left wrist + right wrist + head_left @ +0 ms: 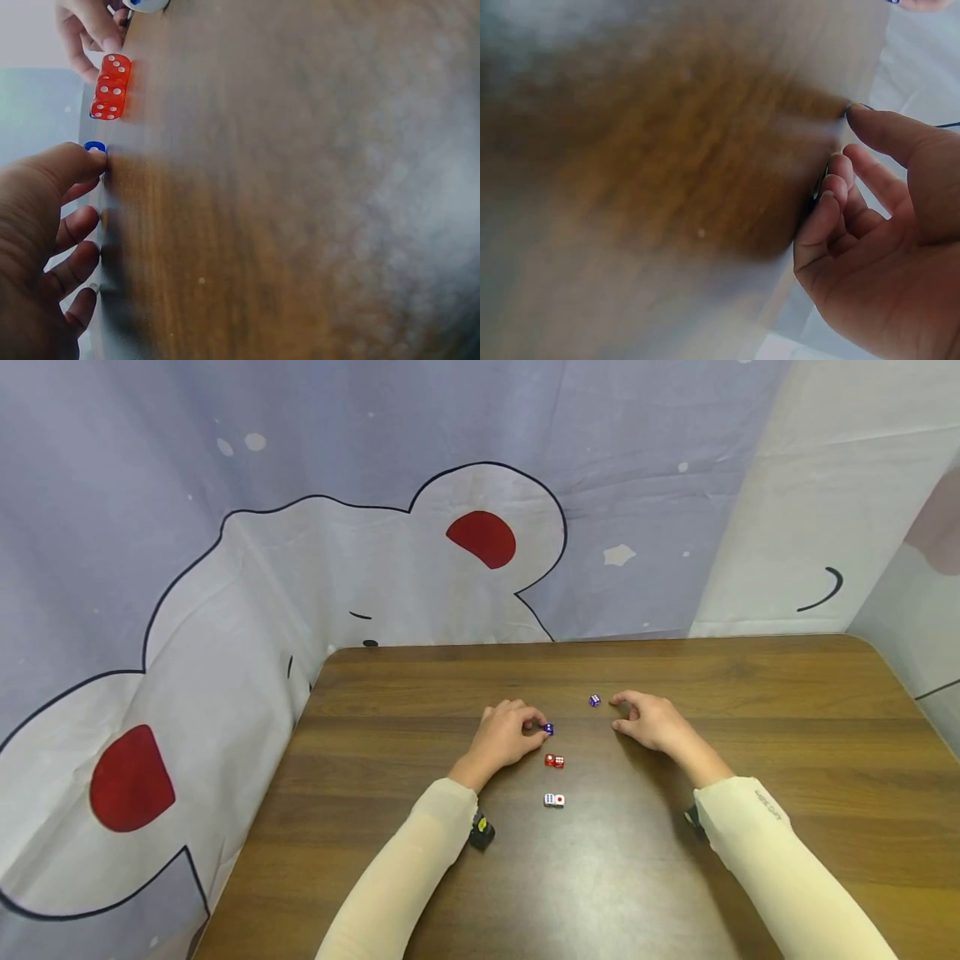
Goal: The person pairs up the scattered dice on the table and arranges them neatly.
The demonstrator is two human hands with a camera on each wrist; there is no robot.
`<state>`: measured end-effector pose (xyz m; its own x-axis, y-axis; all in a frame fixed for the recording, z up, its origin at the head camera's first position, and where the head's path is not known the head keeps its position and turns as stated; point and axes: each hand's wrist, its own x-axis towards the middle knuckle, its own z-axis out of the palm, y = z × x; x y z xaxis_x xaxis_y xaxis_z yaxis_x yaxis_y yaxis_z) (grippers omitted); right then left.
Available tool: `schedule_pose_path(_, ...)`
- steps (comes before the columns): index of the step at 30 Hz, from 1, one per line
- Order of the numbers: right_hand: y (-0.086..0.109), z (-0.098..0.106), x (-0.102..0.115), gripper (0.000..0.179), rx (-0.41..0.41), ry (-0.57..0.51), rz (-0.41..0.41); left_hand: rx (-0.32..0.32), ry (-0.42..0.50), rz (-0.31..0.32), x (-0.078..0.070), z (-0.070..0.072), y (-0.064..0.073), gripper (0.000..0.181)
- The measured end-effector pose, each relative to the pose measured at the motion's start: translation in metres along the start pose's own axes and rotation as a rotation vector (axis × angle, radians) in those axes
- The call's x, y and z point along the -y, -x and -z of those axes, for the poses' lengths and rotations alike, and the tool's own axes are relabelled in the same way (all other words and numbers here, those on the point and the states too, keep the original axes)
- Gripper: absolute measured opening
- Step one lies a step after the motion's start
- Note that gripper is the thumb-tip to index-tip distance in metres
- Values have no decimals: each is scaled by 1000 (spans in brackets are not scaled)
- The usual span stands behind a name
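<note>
My left hand [504,733] pinches a blue die [549,729] between thumb and forefinger on the wooden table. In the left wrist view the thumb covers most of that blue die [94,145]. A second blue die [595,700] lies farther back, to the right. Just right of it is my right hand [651,720], thumb and forefinger apart with a gap between them; it holds nothing. Nearer me, two red dice [554,761] sit side by side. Closer still is a side-by-side pair of white dice [554,800], one showing a red dot.
The brown wooden table [787,735] has its far edge against a printed curtain [637,485]. Beneath the left wrist a small black device [482,832] is visible. Both forearms wear pale sleeves [420,852].
</note>
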<state>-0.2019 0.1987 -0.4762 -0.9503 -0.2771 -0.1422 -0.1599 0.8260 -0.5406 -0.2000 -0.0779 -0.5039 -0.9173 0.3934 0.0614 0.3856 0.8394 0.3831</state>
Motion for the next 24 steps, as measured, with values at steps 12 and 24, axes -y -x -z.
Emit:
schedule_pose_path(12, -20, 2, -1, 41, -33, 25, -3, 10, 0, 9, 1, 0, 0, 18)
schedule_pose_path(24, -25, 0, 6, 38, -24, 20, 24, 0, 6, -3, 1, 0, 0, 18)
